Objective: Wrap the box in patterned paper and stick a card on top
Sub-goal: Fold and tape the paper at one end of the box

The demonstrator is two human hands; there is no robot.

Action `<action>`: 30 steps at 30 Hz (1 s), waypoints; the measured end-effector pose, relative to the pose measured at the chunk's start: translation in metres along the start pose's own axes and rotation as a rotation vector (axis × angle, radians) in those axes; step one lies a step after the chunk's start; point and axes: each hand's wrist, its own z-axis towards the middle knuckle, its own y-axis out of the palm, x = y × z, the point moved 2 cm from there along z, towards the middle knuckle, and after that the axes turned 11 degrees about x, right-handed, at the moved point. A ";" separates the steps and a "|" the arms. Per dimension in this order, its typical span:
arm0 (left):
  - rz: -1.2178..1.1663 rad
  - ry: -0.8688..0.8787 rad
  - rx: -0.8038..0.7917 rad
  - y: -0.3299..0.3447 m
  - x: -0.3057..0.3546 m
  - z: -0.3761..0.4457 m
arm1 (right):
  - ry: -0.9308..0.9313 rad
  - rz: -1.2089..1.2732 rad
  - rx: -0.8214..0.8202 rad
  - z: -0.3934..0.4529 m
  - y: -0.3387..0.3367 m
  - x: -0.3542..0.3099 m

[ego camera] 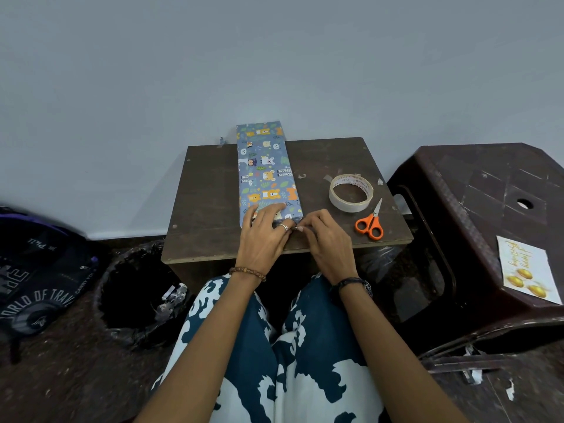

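The paper-wrapped box (pixel 265 169) lies lengthwise on the counter (pixel 207 190), its far end overhanging. The left hand (pixel 265 227) presses flat on its near end, the right hand (pixel 320 230) pinching the paper beside it. Right of them sit tape (pixel 351 192), scissors (pixel 370 224) and, on a stool (pixel 476 190), the card (pixel 528 270)

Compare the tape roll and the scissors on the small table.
The tape roll is a pale ring lying flat; the scissors are long, with orange handles and closed metal blades. The roll sits farther from the person, the scissors nearer the table's front edge. Both lie untouched, right of the wrapped box.
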 end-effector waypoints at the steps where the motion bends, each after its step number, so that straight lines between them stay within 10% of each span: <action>1: -0.002 0.001 0.002 0.000 0.000 0.000 | 0.012 0.001 -0.007 0.000 0.000 0.001; 30: -0.059 -0.048 0.042 0.004 -0.002 -0.002 | 0.085 0.187 0.027 0.004 0.006 0.006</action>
